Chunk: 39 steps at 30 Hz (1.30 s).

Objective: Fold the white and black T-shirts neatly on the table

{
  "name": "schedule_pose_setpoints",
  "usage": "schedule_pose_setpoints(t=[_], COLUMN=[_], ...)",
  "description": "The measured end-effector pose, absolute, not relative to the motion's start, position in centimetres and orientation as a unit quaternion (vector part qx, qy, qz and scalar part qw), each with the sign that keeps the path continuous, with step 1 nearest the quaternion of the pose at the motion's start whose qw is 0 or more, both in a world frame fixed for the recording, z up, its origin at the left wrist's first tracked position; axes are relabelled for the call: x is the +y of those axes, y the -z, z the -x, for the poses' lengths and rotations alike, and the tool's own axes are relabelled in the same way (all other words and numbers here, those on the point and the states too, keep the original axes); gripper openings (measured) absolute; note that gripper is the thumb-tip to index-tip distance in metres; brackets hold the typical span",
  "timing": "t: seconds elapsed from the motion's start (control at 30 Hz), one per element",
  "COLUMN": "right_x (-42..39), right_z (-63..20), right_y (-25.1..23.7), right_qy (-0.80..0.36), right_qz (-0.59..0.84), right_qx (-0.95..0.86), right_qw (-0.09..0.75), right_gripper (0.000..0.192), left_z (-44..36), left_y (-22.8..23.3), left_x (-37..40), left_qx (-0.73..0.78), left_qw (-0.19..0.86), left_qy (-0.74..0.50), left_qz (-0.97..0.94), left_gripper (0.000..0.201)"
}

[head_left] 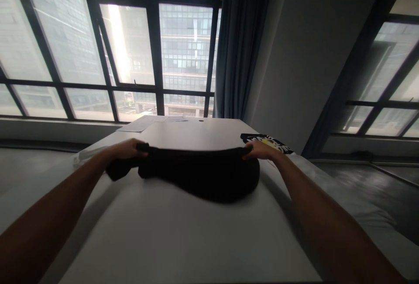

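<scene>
Both hands grip a black garment (pixel 199 172) by its upper edge. The left hand (pixel 129 148) pinches one end and the right hand (pixel 260 149) pinches the other, with fingers closed tight on the cloth. The garment is stretched between them, and its lower part sags and rests on the white table (pixel 163 231), near the middle. It looks like the step of folding or spreading the cloth is in hand. I judge the next move calls for both hands to travel together and keep the edge straight, so that the cloth lands flat without wrinkles.

Just beside the right hand lies another black cloth with a yellow and white print (pixel 268 141), close enough to be caught. Some papers (pixel 144 123) lie at the far end of the table, well apart. Behind are large windows (pixel 98 48) and a dark blue curtain (pixel 240 43).
</scene>
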State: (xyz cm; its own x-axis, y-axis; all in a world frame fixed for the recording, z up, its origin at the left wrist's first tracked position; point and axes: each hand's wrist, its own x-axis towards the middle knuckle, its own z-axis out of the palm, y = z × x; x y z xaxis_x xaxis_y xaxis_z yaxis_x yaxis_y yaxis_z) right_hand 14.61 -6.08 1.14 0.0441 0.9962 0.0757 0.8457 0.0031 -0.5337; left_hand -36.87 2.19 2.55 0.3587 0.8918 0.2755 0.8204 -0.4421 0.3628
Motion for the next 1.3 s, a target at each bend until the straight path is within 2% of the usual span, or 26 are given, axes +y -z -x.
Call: schedule_pose_setpoints(t=[0.07,0.13,0.2,0.3,0.4,0.5,0.6,0.7,0.9,1.03,1.17,1.3], right_x=[-3.9,-2.5,-1.9,-2.4,-3.6,-4.6,-4.8,-4.2,-2.7,-2.8,-3.3,-3.4], right_z=[-14.1,-13.5,-13.1,-13.1,-13.6,-13.8,-13.6,-13.3,-13.4,-13.6,-13.9,-13.9], right_y=[-3.3,-5.2,-6.2,-5.0,-0.9,4.3,8.4,10.7,11.7,11.2,10.6,10.7], right_qy=[0.06,0.213,0.275,0.248,0.169,0.118,0.098,0.098,0.105,0.103,0.09,0.105], right_qz=[0.714,0.69,0.67,0.7,0.755,0.773,0.735,0.699,0.719,0.733,0.736,0.736], right_qx=[-0.614,-0.556,-0.547,-0.572,-0.584,-0.591,-0.638,-0.683,-0.671,-0.663,-0.661,-0.652], right_qw=[0.331,0.411,0.42,0.35,0.247,0.199,0.207,0.186,0.151,0.116,0.115,0.151], right_gripper=[0.033,0.04,0.038,0.017,0.017,0.013,0.032,0.051,0.058,0.047,0.029,0.021], left_z=[34.7,33.0,32.1,31.9,32.1,32.1,32.0,32.4,33.7,33.5,33.4,34.0], left_y=[-5.7,-8.2,-9.3,-7.5,-3.2,1.0,2.9,2.7,1.7,2.2,2.3,2.3], left_x=[3.5,4.4,4.9,4.8,3.8,2.1,0.3,-1.1,-2.6,-2.7,-2.8,-2.3], left_qx=[0.562,0.567,0.549,0.528,0.505,0.417,0.346,0.331,0.361,0.36,0.325,0.301], left_qw=[-0.056,-0.136,-0.192,-0.222,-0.155,0.034,0.207,0.292,0.346,0.355,0.366,0.438], left_qy=[-0.308,-0.372,-0.402,-0.382,-0.325,-0.211,-0.146,-0.122,-0.032,-0.03,-0.072,-0.152], left_qz=[-0.766,-0.722,-0.707,-0.725,-0.785,-0.883,-0.903,-0.889,-0.866,-0.862,-0.869,-0.834], left_gripper=[0.038,0.047,0.05,0.043,0.032,0.032,0.039,0.044,0.042,0.044,0.055,0.081])
